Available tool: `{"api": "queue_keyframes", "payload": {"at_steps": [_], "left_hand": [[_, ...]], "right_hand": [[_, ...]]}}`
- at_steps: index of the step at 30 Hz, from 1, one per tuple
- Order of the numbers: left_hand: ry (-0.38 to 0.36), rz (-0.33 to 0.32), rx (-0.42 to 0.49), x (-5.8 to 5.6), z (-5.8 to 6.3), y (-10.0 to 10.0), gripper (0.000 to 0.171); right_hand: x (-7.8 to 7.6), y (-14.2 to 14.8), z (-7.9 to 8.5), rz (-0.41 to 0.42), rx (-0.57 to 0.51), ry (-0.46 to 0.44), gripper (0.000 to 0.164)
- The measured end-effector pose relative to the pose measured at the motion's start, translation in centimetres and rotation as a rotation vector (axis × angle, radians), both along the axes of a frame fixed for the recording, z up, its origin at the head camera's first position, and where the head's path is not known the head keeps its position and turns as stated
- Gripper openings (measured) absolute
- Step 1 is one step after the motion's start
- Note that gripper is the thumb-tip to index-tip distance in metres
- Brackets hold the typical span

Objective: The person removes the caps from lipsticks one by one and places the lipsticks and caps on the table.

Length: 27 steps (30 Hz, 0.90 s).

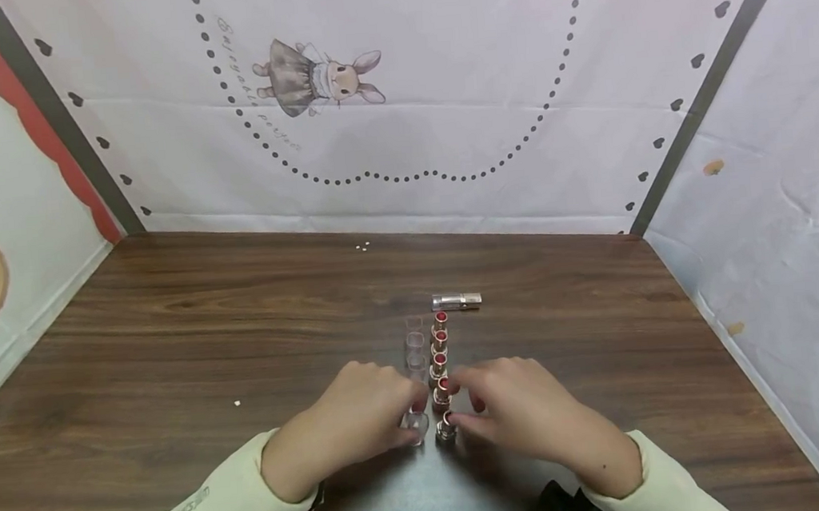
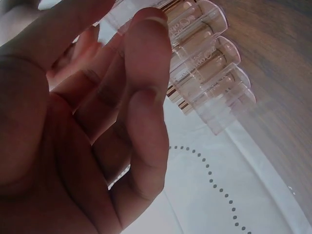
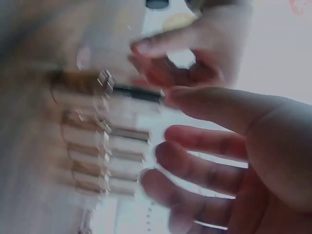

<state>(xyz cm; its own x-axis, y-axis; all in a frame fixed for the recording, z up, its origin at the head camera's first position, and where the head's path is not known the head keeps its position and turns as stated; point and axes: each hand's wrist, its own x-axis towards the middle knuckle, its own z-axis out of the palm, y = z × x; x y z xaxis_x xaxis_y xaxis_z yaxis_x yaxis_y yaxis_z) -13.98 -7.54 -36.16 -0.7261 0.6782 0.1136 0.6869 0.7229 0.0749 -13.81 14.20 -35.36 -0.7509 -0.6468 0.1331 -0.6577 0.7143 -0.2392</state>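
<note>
Several uncapped lipsticks stand upright in a row running away from me, the nearest lipstick beside my right hand. That hand's thumb is at the lipstick's top in the right wrist view, the other fingers spread loosely apart from the row. To the left runs a matching row of clear caps. Above the nearest clear cap hovers my left hand, thumb and fingers loosely bent. The right wrist view shows a gap between its fingertips and that cap. Some caps are hidden by the left hand in the head view.
Behind the rows a silvery tube lies on its side on the brown wooden table. Small white bits lie near the back, and another white bit at left. Printed cloth walls enclose the table.
</note>
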Motion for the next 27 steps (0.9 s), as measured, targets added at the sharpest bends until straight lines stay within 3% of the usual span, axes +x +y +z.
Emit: {"api": "queue_keyframes", "payload": {"at_steps": [5, 9, 15, 20, 27], "left_hand": [[0.000, -0.008, -0.016, 0.1, -0.3, 0.1, 0.024], [0.023, 0.003, -0.023, 0.3, -0.2, 0.1, 0.025], [0.060, 0.018, -0.037, 0.7, -0.2, -0.1, 0.028], [0.072, 0.018, -0.039, 0.8, -0.2, 0.0, 0.028], [0.080, 0.013, -0.041, 1.0, 0.0, 0.1, 0.030]], "right_hand": [[-2.4, 0.9, 0.6, -0.129, -0.082, -0.028, 0.016], [-5.8, 1.0, 0.3, -0.231, -0.045, 0.000, 0.019], [-10.3, 0.5, -0.9, -0.278, 0.049, 0.087, 0.023], [-12.2, 0.1, -1.6, -0.273, 0.132, 0.074, 0.033], [-13.6, -0.4, -1.8, -0.279, 0.210, 0.033, 0.038]]}}
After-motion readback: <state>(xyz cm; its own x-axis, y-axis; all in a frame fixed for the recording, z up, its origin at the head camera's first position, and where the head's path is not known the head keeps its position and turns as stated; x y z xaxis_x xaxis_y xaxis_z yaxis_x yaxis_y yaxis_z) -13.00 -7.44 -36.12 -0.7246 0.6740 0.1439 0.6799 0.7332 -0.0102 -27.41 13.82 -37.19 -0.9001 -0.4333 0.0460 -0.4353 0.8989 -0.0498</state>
